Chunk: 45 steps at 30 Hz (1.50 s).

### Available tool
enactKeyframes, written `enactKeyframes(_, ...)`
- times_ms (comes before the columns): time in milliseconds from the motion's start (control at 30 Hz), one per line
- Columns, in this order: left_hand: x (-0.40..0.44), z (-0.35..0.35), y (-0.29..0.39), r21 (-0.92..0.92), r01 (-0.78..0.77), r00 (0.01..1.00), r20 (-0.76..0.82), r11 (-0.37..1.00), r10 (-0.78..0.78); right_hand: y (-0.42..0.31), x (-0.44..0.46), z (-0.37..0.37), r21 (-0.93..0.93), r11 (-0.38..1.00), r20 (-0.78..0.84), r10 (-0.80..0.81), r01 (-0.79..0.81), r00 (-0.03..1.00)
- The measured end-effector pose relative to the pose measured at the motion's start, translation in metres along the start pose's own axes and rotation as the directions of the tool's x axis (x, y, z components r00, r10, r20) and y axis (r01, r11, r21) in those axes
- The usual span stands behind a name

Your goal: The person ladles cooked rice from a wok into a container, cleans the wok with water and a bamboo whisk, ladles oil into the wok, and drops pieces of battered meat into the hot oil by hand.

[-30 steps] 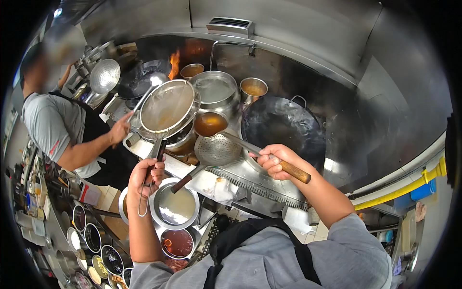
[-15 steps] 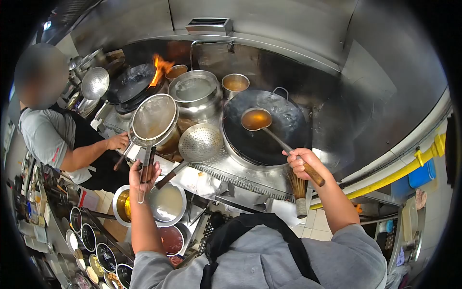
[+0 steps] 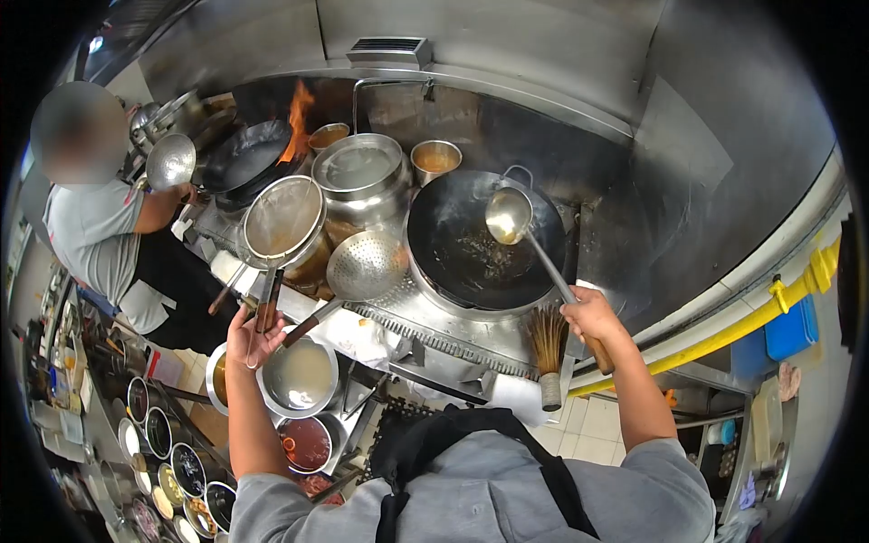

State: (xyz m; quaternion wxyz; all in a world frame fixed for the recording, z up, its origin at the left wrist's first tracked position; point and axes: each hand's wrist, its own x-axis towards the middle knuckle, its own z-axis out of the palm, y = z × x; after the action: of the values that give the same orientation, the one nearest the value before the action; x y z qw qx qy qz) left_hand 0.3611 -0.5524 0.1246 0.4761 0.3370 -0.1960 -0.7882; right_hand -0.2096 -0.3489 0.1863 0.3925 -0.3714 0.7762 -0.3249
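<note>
My right hand (image 3: 590, 315) is closed around the wooden handle of a metal ladle (image 3: 510, 215). The ladle's bowl hangs over the far side of a black wok (image 3: 444, 244), showing bare shiny metal. A little wet, bubbly residue glistens on the wok's bottom. My left hand (image 3: 253, 342) is palm up, fingers loosely curled about the handle end of a fine-mesh strainer (image 3: 284, 217), whose round head rests over a metal pot. Beside it lies a perforated skimmer (image 3: 367, 265), its dark handle pointing toward my left hand.
A co-worker (image 3: 109, 244) stands at left by another wok (image 3: 249, 154) with a flame (image 3: 298, 122) beside it. A steel pot (image 3: 358, 167) and an orange-liquid container (image 3: 436, 158) stand behind. A bamboo brush (image 3: 549, 348) leans at the counter's front. Below are bowls of pale liquid (image 3: 299, 373) and red sauce (image 3: 306, 443).
The ladle held amber liquid and now looks emptied; its bowl has moved right and turned. My left hand stays at the strainer handle. The co-worker's hand has moved back toward the other wok.
</note>
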Motion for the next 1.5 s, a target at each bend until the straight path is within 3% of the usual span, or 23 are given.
enactKeyframes(33, 0.011, -0.006, 0.011, 0.199, 0.096, 0.995, -0.056, 0.975, -0.087, 0.046, 0.023, 0.017, -0.177, 0.951, -0.103, -0.276, 0.255, 0.956)
enactKeyframes(67, 0.024, -0.013, 0.019, 0.380, 0.199, 0.979, -0.117, 0.904, -0.166, 0.050, 0.023, 0.024, -0.245, 0.915, -0.126, -0.359, 0.322, 0.925)
enactKeyframes(133, 0.019, -0.003, 0.025, 0.357, 0.204, 0.977, -0.132, 0.912, -0.167, 0.042, 0.012, 0.033, -0.318, 0.873, -0.161, -0.435, 0.371, 0.886)
enactKeyframes(167, 0.022, 0.003, 0.034, 0.731, -0.211, 0.948, -0.009, 0.649, 0.319, 0.027, -0.001, 0.041, 0.004, 0.986, -0.126, -0.165, 0.167, 0.978)
enactKeyframes(200, 0.021, 0.010, 0.044, 0.965, -0.250, 0.680, 0.116, 0.080, 0.724, 0.014, -0.006, 0.042, 0.288, 0.955, 0.036, 0.062, -0.070, 0.997)
enactKeyframes(300, -0.055, 0.198, -0.020, 0.870, -0.448, 0.721, 0.214, 0.207, 0.659, 0.007, -0.018, 0.062, 0.316, 0.947, -0.020, 0.060, -0.051, 0.998)
enactKeyframes(333, 0.001, 0.167, -0.058, 0.711, -0.699, 0.586, 0.629, -0.073, 0.511, 0.010, -0.015, 0.066, 0.344, 0.938, -0.041, 0.050, -0.033, 0.998)
enactKeyframes(400, 0.016, 0.206, -0.127, 0.595, -0.788, 0.573, 0.803, -0.160, 0.165, 0.016, -0.010, 0.075, 0.414, 0.908, -0.038, 0.085, -0.061, 0.996)
enactKeyframes(467, 0.069, 0.212, -0.209, 0.434, -0.856, 0.487, 0.859, -0.282, -0.156, 0.017, -0.015, 0.072, 0.362, 0.932, -0.097, 0.031, 0.007, 0.995)
enactKeyframes(533, 0.085, 0.212, -0.228, 0.377, -0.877, 0.421, 0.902, -0.297, -0.100, 0.010, -0.019, 0.066, 0.437, 0.898, -0.039, 0.067, -0.043, 0.997)
enactKeyframes(600, 0.109, 0.214, -0.253, 0.349, -0.838, 0.494, 0.812, -0.419, -0.311, 0.009, -0.027, 0.061, 0.351, 0.936, -0.073, 0.051, -0.022, 0.996)
enactKeyframes(633, 0.111, 0.212, -0.265, 0.410, -0.781, 0.540, 0.822, -0.470, -0.180, 0.004, -0.037, 0.062, 0.231, 0.973, -0.143, 0.026, 0.008, 0.989)
enactKeyframes(867, 0.106, 0.229, -0.326, 0.550, -0.651, 0.680, 0.729, -0.523, -0.080, 0.003, -0.033, 0.030, 0.095, 0.994, -0.077, -0.044, 0.051, 0.996)
enactKeyframes(967, 0.108, 0.231, -0.329, 0.568, -0.635, 0.689, 0.722, -0.523, -0.053, 0.015, -0.018, 0.029, 0.331, 0.944, -0.026, 0.033, -0.022, 0.999)
enactKeyframes(1067, 0.083, 0.237, -0.316, 0.626, -0.600, 0.751, 0.656, -0.497, -0.081, 0.047, 0.027, 0.031, 0.298, 0.954, 0.011, 0.024, -0.026, 1.000)
enactKeyframes(1100, 0.071, 0.239, -0.302, 0.616, -0.648, 0.682, 0.731, -0.448, 0.019, 0.046, 0.024, 0.040, 0.009, 0.999, -0.097, -0.034, 0.036, 0.995)
enactKeyframes(1133, 0.058, 0.239, -0.281, 0.595, -0.692, 0.604, 0.787, -0.409, 0.124, 0.043, 0.020, 0.043, 0.088, 0.992, -0.068, -0.085, 0.091, 0.994)
enactKeyframes(1200, 0.019, 0.233, -0.214, 0.617, -0.714, 0.551, 0.787, -0.331, 0.277, 0.035, 0.012, 0.029, 0.538, 0.829, 0.152, 0.083, -0.153, 0.985)
enactKeyframes(1233, 0.000, 0.225, -0.168, 0.677, -0.713, 0.604, 0.725, -0.180, 0.332, 0.037, 0.012, 0.032, 0.420, 0.904, 0.090, 0.040, -0.074, 0.995)
enactKeyframes(1300, -0.011, 0.175, -0.092, 0.810, -0.498, 0.603, 0.581, -0.311, 0.547, 0.023, 0.002, 0.041, 0.359, 0.930, 0.067, 0.063, -0.083, 0.996)
enactKeyframes(1400, -0.013, 0.091, 0.007, 0.971, -0.101, 0.433, 0.238, -0.216, 0.869, -0.001, 0.010, 0.048, 0.464, 0.880, 0.142, 0.044, -0.106, 0.989)
enactKeyframes(1433, 0.002, 0.052, 0.027, 0.999, 0.015, 0.454, 0.028, -0.039, 0.891, -0.016, 0.008, 0.062, 0.423, 0.905, 0.141, -0.009, -0.052, 0.990)
enactKeyframes(1500, 0.032, 0.004, 0.044, 0.879, -0.028, 0.733, -0.306, 0.476, 0.607, -0.045, 0.012, 0.085, 0.497, 0.866, 0.190, -0.049, -0.053, 0.981)
